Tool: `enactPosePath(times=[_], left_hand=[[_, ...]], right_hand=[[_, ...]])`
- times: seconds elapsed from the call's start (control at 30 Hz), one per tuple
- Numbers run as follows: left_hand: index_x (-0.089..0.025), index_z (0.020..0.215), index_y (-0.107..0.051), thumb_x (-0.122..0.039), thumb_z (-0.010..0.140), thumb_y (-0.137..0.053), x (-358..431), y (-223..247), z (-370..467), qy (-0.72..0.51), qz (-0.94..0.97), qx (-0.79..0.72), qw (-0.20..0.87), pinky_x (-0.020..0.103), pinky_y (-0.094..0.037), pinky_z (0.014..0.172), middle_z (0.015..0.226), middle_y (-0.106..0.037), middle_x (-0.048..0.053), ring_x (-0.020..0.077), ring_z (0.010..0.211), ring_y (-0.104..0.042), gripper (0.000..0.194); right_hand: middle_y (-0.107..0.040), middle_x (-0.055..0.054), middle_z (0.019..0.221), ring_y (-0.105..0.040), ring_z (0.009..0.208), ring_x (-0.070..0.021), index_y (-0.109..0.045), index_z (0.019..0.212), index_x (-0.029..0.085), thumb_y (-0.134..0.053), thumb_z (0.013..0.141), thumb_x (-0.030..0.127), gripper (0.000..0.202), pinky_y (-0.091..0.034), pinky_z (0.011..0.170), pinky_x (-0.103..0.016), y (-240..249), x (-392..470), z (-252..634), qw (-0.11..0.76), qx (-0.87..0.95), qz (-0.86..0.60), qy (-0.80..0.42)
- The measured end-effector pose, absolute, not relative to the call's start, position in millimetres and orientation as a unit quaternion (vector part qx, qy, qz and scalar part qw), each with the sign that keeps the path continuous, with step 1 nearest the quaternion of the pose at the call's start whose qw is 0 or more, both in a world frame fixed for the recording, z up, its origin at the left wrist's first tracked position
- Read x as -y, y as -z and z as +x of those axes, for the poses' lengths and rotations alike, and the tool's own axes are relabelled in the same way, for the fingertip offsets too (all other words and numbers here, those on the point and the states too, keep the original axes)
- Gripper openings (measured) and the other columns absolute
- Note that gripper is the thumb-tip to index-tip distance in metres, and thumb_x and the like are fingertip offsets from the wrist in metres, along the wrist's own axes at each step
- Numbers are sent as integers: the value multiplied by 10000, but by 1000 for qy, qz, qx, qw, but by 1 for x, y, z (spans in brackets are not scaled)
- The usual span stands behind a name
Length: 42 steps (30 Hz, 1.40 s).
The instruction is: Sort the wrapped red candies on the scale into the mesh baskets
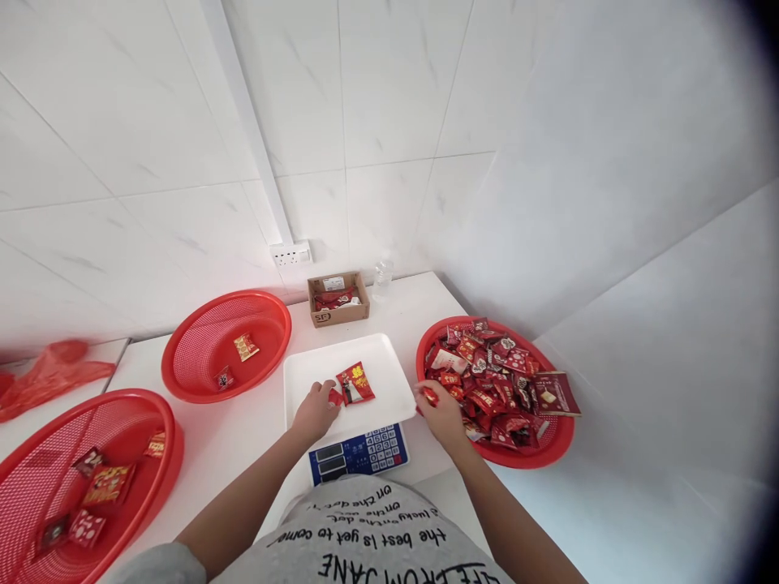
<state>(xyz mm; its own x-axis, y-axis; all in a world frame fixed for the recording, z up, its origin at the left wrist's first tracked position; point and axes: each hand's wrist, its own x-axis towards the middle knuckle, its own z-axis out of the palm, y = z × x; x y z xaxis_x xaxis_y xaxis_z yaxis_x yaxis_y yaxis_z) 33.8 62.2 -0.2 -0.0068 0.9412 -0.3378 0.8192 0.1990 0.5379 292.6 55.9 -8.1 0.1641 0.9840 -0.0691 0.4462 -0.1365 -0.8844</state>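
My left hand [315,410] is over the left part of a white weighing tray [386,357], its fingers closed on a small red packet [334,397]. Right beside that packet, a larger red snack packet [355,384] with yellow print lies on the tray. My right hand [443,415] is between the tray and a full red basket [557,450], pinching a small red wrapped packet [429,396]. The blue keypad panel [359,453] of the scale shows below the tray. Many red and maroon wrapped snacks [487,397] fill the right basket.
Behind the tray stands a small cardboard box [337,315] of packets, near a clear plastic container [382,276]. Two red mesh baskets with a few packets stand at left, one farther back [200,345], one nearer [174,454]. A red plastic bag [61,369] lies far left.
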Motion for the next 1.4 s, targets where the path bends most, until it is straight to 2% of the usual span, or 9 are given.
enactPosePath(times=[0.13,0.27,0.4,0.53,0.7,0.97,1.13,1.27,1.4], left_hand=[[-204,1133,-472,-194,747,-509,-65,1,32,-137,592,-714,348,287,-456,681,938,-585,69,177,779,-600,387],[-200,1075,-483,-289,746,-580,-63,-4,32,-311,440,-680,497,296,-485,653,844,-611,41,149,710,-601,354],[-192,1068,-466,-101,681,-642,-67,-16,28,-443,232,-573,649,300,-511,728,845,-622,32,117,717,-618,434],[-206,1031,-446,-54,713,-603,-92,-33,6,-550,175,-554,600,283,-514,782,850,-634,23,112,773,-631,386],[-217,960,-475,-177,841,-475,-117,-44,-19,-572,188,-596,532,224,-482,795,917,-614,18,76,826,-603,125],[-136,853,-604,-281,578,-761,-78,-16,43,-389,284,-603,636,331,-471,739,805,-641,47,162,744,-599,348],[-149,772,-564,-366,596,-748,-71,-27,47,-396,296,-538,683,343,-478,760,753,-648,32,153,715,-609,335],[-151,830,-569,-375,649,-717,-66,-40,45,-404,297,-497,708,343,-479,783,837,-657,55,159,780,-610,323],[-153,919,-585,-407,693,-671,-57,-45,53,-364,307,-494,728,294,-482,706,850,-644,53,136,744,-591,351]], right_hand=[[-641,2,690,-576,590,-151,-587,989,216,-468,763,395,312,-413,598,-260,3,-74,246,207,619,-631,-419],[-666,-55,955,-610,847,-221,-501,1151,245,-542,724,499,499,-400,673,-283,-3,-90,216,92,682,-638,-347],[-661,-86,976,-603,898,-259,-497,1112,224,-541,726,491,471,-389,673,-299,-6,-97,204,9,713,-636,-297],[-665,-86,954,-610,877,-255,-497,1070,213,-527,744,454,407,-384,652,-293,-4,-98,201,-13,715,-639,-284],[-661,-80,957,-606,868,-238,-525,997,214,-522,753,415,316,-376,635,-284,-3,-102,203,-15,698,-647,-305],[-668,-8,847,-602,790,-175,-583,887,241,-579,710,304,188,-353,592,-231,-7,-97,206,72,707,-603,-363],[-586,33,610,-550,495,-110,-543,906,208,-582,721,363,245,-376,490,-218,-13,-79,217,186,594,-583,-522],[-549,37,568,-538,457,-95,-547,789,172,-604,691,424,276,-400,459,-215,-21,-72,225,253,454,-520,-678],[-546,44,527,-531,455,-88,-522,682,168,-656,630,440,308,-407,469,-213,-30,-66,224,326,392,-491,-706]])
